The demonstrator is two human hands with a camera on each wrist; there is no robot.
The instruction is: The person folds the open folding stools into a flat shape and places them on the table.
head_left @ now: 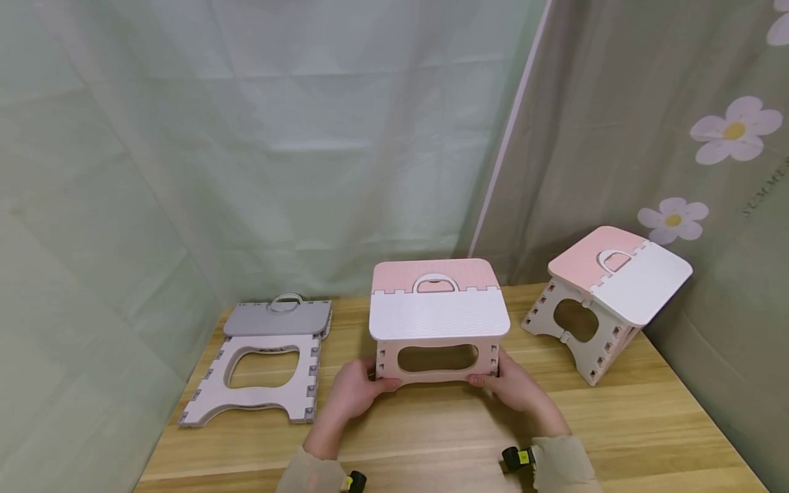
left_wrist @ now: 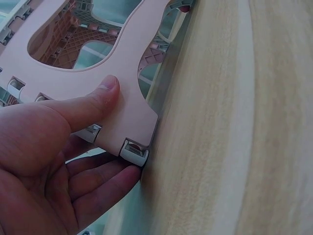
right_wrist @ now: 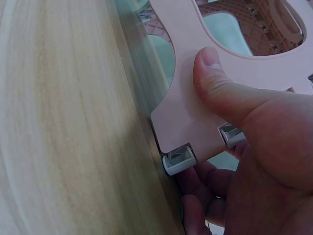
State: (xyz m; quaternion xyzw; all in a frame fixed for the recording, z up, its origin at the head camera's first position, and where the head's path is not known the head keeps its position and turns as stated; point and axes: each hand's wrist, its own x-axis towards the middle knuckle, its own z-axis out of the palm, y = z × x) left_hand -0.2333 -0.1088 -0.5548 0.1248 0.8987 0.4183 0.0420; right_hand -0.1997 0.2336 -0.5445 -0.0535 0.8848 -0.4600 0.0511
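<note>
Fingers (left_wrist: pixel 110 190) grip leg edges of the middle stool (head_left: pixel 439 316), tabletop (head_left: pixel 431 431) either side.

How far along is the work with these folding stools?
Apparently done: the rightmost pink-and-white folding stool stands open. In hand: the middle pink-and-white folding stool, also open, its near leg panel gripped by the left hand and right hand. Probably remaining: unfolding the grey-topped folding stool, which lies flat on the wooden table.
</note>
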